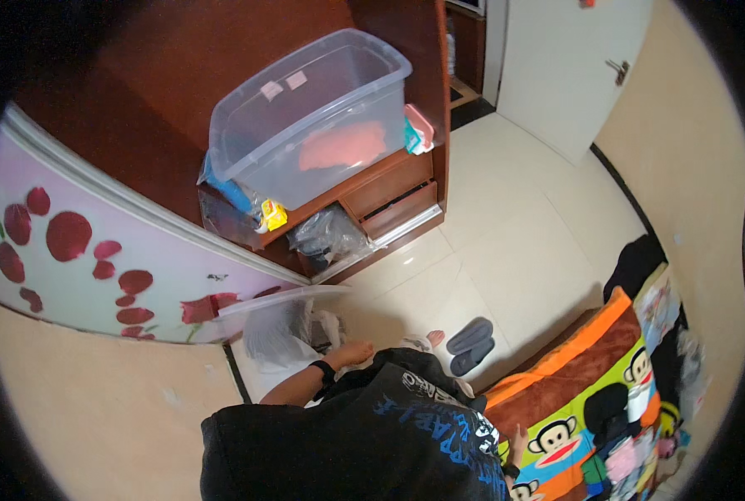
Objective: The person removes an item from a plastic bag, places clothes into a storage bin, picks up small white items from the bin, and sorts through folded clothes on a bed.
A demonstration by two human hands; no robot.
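My left hand (352,354), with a black band at the wrist, is loosely curled beside my dark clothing, and nothing shows in it. Close to it on the floor stands a clear plastic bin (260,302) holding translucent bags (281,334) and some grey-white items. Over on the right, my right hand (518,442) lies against the bed's bright monkey-print bedding (581,427), its fingers extended and partly seen edge-on. Black socks or dark cloth (608,407) and small folded clothes (625,459) rest on that bedding.
A large clear storage box (306,138) with something pink inside sits on the brown cabinet shelf (381,171). Below it a plastic bag (331,234) fills a compartment. Grey slippers (470,344) lie on the tiled floor (506,234). The white door (569,75) is at the far right.
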